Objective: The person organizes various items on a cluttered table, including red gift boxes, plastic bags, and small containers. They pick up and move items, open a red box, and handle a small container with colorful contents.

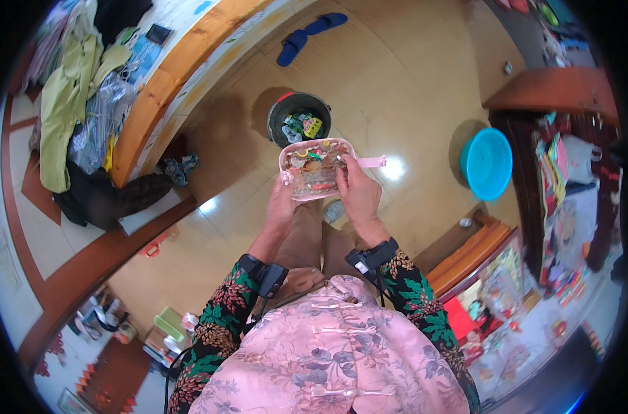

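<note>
My left hand (280, 205) grips the lower left side of a pink-rimmed, shallow plastic container (316, 196), which holds small mixed items, among them a green and red piece and a yellow curved one. At the container's right side, the fingers of my right hand (359, 189) reach over the rim and pinch a small pale thing too small to name. A pink strap or latch (372, 162) sticks out to the right. Just beyond the container, a dark bucket (274, 121) with coloured wrappers (306, 126) inside stands on the floor.
Blue slippers (293, 47) lie on the tiled floor farther off. A turquoise basin (487, 164) stands at the right, near a dark red cabinet (557, 93). Clothes (68, 114) and plastic bags are heaped at the left beside a wooden beam (158, 85). A wooden-edged table (464, 259) stands lower right.
</note>
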The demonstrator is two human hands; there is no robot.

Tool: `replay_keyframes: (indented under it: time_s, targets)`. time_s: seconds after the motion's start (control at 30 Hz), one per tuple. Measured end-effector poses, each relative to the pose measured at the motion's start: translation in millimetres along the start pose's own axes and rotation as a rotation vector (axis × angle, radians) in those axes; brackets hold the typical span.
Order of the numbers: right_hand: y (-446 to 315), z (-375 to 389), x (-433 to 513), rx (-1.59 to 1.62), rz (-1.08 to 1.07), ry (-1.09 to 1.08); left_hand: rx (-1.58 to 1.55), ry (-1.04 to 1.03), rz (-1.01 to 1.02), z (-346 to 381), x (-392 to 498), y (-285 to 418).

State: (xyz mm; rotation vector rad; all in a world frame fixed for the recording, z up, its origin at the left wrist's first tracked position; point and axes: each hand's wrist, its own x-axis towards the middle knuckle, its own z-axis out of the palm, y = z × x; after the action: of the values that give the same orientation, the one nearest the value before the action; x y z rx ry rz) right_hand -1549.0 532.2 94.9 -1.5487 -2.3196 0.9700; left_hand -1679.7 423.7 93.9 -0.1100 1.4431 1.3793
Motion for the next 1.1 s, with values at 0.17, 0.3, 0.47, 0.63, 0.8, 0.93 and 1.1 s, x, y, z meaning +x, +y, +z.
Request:
replay_keyframes:
  time_s: [0.17,0.3,0.47,0.63,0.8,0.93,1.1]
  targets:
    - [42,-17,-54,0.041,0.061,0.094,0.050,-0.191,-0.043,22,-31,-24]
    - [58,-29,-72,0.038,0.082,0.262,0.090,-0.199,-0.091,37,-46,-41]
    - [53,-47,-82,0.709,0.244,0.310,0.105,-0.224,-0.088,53,-54,-42]
    - [59,-72,-88,1.059,0.439,0.152,0.118,-0.234,-0.099,68,-50,-37]
    - [57,-72,-82,0.550,0.254,0.162,0.134,-0.302,-0.104,73,-40,-32]
    - [45,-76,-77,0.194,0.161,0.260,0.092,-0.338,-0.156,76,-32,-25]
    - [9,-72,-52,0.074,-0.109,0.469,0.109,-0.418,-0.152,66,-27,-8]
